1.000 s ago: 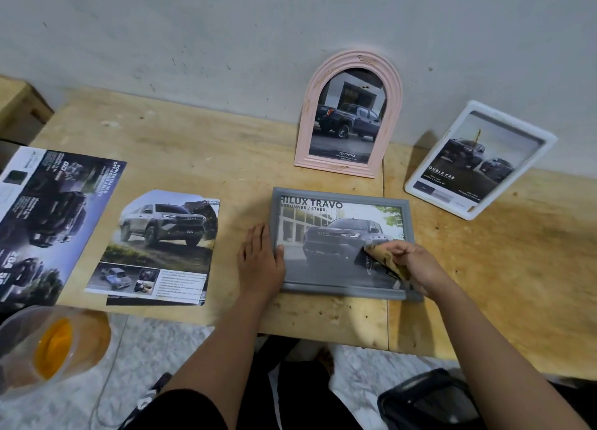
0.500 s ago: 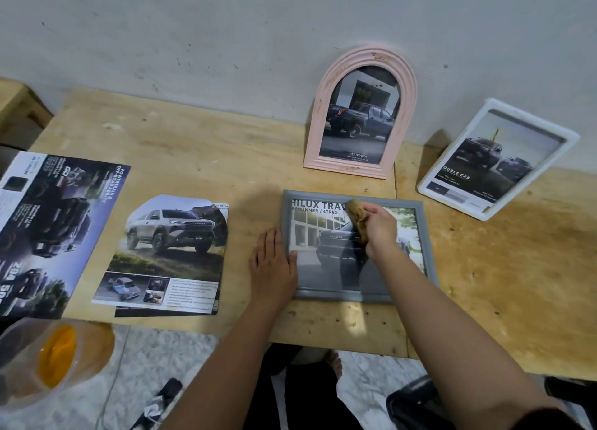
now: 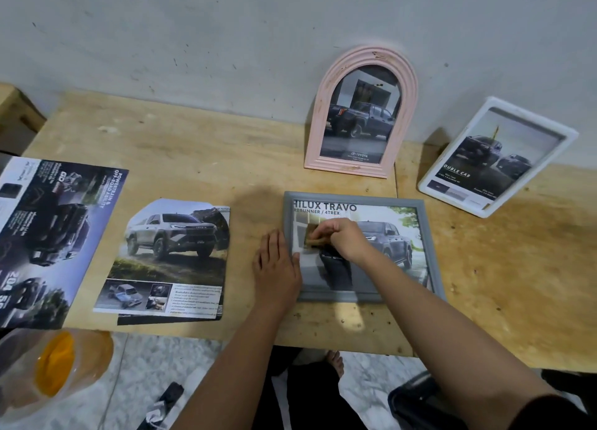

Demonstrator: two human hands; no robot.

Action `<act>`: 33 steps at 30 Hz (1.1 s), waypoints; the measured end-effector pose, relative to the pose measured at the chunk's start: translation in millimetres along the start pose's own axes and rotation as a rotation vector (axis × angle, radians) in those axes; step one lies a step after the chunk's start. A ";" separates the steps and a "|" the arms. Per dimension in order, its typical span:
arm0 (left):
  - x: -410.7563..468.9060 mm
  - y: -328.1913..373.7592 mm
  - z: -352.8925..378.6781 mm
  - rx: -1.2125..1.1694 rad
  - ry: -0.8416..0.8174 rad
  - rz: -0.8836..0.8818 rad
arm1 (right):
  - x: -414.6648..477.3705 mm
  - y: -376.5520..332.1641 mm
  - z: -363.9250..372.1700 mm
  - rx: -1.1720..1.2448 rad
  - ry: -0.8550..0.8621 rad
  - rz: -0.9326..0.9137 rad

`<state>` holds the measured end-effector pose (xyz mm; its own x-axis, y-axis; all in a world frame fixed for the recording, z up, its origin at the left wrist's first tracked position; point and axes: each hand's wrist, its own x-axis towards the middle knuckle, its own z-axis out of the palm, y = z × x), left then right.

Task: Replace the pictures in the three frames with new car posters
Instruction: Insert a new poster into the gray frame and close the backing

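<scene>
- Grey plaster wall (image 3: 193,35) at the back, scuffed and speckled, and a pale wooden worktop (image 3: 200,158) running up against it.
- Head view: grey frame (image 3: 431,235) lies flat near the front edge of the worktop, a "HILUX TRAVO" pickup poster behind its glass.
- Left hand (image 3: 277,268) lies flat and spread, palm down, on the worktop, its fingers overlapping the grey frame's left border.
- Right hand (image 3: 342,239) is curled over the frame's glass, fingers pinched on a small brown cloth (image 3: 313,237) pressed to the upper left part of the picture.
- Pink arched frame (image 3: 361,112) stands upright at the back edge, leaning on the wall, a dark pickup showing inside.
- White frame (image 3: 497,158) is tilted against the wall towards the back right, a "DOUBLE CAB" poster in it.
- Loose car poster (image 3: 171,258), silver pickup, top corner trimmed into a curve, lies flat near the front edge, left of the left hand.
- Dark brochure sheet (image 3: 51,235) lies at the left edge of the worktop, just beside that poster.
- Clear plastic bag (image 3: 55,368) with something orange inside shows below the front left corner, blurred.
</scene>
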<state>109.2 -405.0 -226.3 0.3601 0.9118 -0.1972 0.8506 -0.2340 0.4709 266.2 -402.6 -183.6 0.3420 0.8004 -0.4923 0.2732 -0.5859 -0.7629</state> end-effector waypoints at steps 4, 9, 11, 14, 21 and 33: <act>0.4 0.4 -0.9 -0.016 0.000 -0.003 | -18.6 19.1 -13.9 -0.092 -0.114 -0.029; 0.0 0.7 -3.9 -0.010 -0.006 0.006 | -44.7 54.1 -45.8 -0.140 -0.160 -0.122; 0.6 1.3 -3.9 -0.024 -0.014 0.002 | -54.7 68.7 -64.6 -0.134 -0.120 -0.099; -0.1 2.3 -3.9 -0.024 -0.015 -0.007 | -66.0 77.9 -85.7 -0.079 -0.042 -0.070; 0.8 2.7 -3.7 -0.025 -0.007 -0.011 | -68.6 72.5 -81.1 0.490 0.493 0.079; 1.9 0.7 -7.1 0.012 -0.035 -0.007 | -66.1 12.1 -1.4 1.038 0.286 0.335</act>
<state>107.7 -401.0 -220.2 0.3667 0.9014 -0.2304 0.8579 -0.2318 0.4586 248.2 -462.8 -159.7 0.4871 0.4862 -0.7255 -0.7057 -0.2703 -0.6549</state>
